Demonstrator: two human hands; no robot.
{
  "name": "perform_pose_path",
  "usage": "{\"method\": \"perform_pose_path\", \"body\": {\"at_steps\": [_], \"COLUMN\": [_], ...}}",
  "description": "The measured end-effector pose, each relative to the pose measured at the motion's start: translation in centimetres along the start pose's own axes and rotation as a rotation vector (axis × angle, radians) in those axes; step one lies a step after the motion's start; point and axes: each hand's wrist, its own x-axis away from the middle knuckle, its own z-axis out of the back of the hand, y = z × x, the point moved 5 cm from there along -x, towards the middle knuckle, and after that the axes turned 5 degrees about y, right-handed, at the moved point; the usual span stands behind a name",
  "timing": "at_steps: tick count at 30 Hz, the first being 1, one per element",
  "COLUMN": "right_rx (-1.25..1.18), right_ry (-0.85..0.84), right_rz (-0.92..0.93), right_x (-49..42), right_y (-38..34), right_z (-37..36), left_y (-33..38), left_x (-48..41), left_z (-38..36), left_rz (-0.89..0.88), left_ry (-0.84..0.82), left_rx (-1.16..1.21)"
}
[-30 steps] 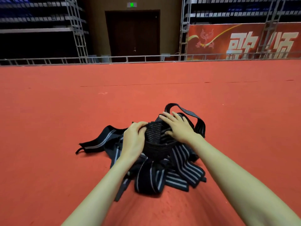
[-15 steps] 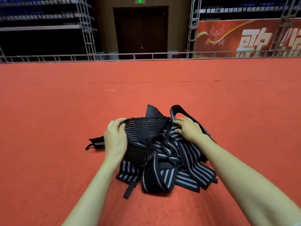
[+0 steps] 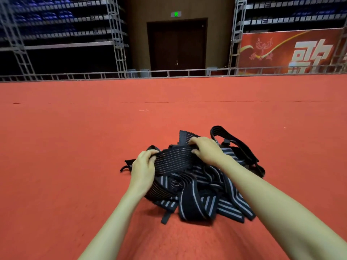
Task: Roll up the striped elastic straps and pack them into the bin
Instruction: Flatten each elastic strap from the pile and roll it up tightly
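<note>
Black striped strap (image 3: 173,160) taut, long axis left-right; left hand (image 3: 143,167), right hand (image 3: 207,151) grip ends.

Both hands are taking up one wide black strap (image 3: 172,160).
The right hand (image 3: 206,151) is leaving the heap of striped straps (image 3: 216,190) and gripping the strap's far end, while the left hand (image 3: 143,166) is drawing the other end taut; the heap is spilling nearer the person.
</note>
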Motion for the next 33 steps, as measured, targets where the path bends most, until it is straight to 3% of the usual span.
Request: {"method": "perform_pose_path", "body": {"at_steps": [6,8,12,15,20,23,29,33], "right_rx": [-0.104,-0.149,-0.312,-0.399,-0.498,-0.504,-0.228,-0.193], "right_ry": [0.154,0.153,0.106,0.116,0.021,0.068,-0.013,0.172], "right_rz": [-0.067,-0.057,-0.034,-0.041,-0.132,-0.181,-0.095,-0.175], "right_x": [0.9,1.2,2.8,4.3,5.4,4.6,1.7,0.5], "right_y": [-0.4,-0.1,0.5,1.1,2.8,3.3,1.7,2.4], "right_z": [2.2,2.6,2.8,2.7,2.1,2.3,1.8,2.5], "left_y": [-2.0,-0.6,3.9,5.5,4.3,3.6,2.8,2.5], "left_x": [0.8,0.9,0.6,0.1,-0.4,-0.1,1.0,0.9], "left_z": [-2.2,-3.4,-6.3,-9.1,-10.6,-10.4,-9.5,-7.5], "left_rz": [0.099,0.009,-0.345,-0.458,-0.344,-0.250,-0.258,-0.272], "left_ry": [-0.151,-0.187,-0.195,-0.277,-0.285,-0.247,-0.177,-0.033], "left_rx": [-0.089,-0.090,-0.182,-0.286,-0.266,-0.211,-0.176,0.019]}}
